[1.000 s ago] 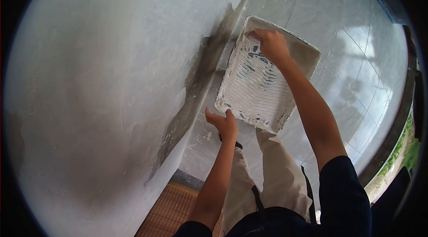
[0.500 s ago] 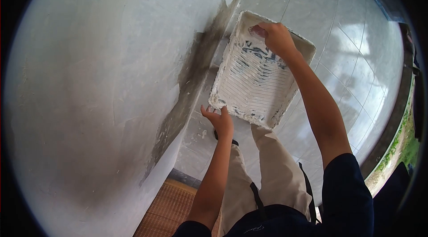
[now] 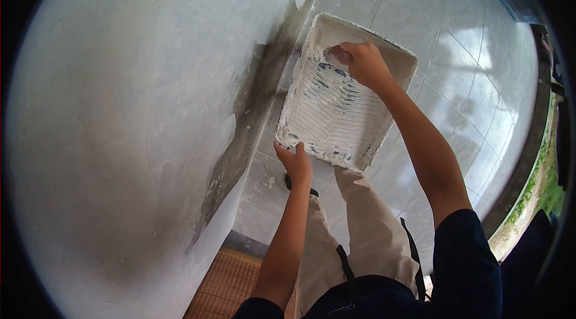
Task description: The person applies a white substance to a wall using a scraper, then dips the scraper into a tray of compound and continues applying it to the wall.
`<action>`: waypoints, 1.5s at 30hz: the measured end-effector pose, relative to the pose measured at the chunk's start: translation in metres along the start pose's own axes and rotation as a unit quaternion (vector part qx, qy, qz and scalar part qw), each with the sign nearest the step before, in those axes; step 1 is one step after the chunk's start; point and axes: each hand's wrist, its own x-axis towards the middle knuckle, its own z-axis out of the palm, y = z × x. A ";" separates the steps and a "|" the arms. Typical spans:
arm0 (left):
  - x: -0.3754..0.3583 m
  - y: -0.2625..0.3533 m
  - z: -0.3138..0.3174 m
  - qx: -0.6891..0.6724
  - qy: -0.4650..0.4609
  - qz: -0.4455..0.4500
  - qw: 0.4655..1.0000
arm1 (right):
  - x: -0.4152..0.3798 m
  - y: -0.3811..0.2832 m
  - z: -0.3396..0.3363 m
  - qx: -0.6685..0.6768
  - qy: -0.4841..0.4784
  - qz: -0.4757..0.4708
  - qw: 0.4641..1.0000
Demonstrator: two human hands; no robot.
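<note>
A rectangular paint tray is held out in front of me, its ribbed slope smeared with thick off-white paste. My left hand grips its near left corner, thumb over the rim and fingers underneath. Inside the far part of the tray is my right hand, closed on a small, flat, reddish scraper-like piece. Most of that piece is hidden by the fingers and the paste. Dark patches of the tray's bottom show through the paste below the right hand.
A grey plastered wall rises on my left, with a rough darker strip near its base. Glossy grey tiles cover the floor. A brown woven surface lies low by the wall, and greenery shows at the far right.
My right hand has moved slightly down and left within the tray, pulling through the paste. The left-hand fingers have closed under the corner. The tray has shifted a little left.
</note>
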 end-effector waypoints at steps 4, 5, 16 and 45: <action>0.002 -0.007 -0.003 0.001 -0.014 0.009 1.000 | 0.018 0.001 0.000 0.018 0.062 0.035 0.997; 0.004 -0.011 -0.003 -0.001 -0.013 0.021 1.000 | 0.024 0.002 0.003 0.023 0.077 0.048 0.996; 0.006 -0.012 -0.007 0.031 0.003 0.024 0.999 | 0.042 0.010 0.039 -0.006 0.107 0.210 0.972; 0.012 -0.012 -0.018 0.029 -0.035 0.003 0.999 | 0.034 -0.026 0.087 0.186 0.362 0.367 0.836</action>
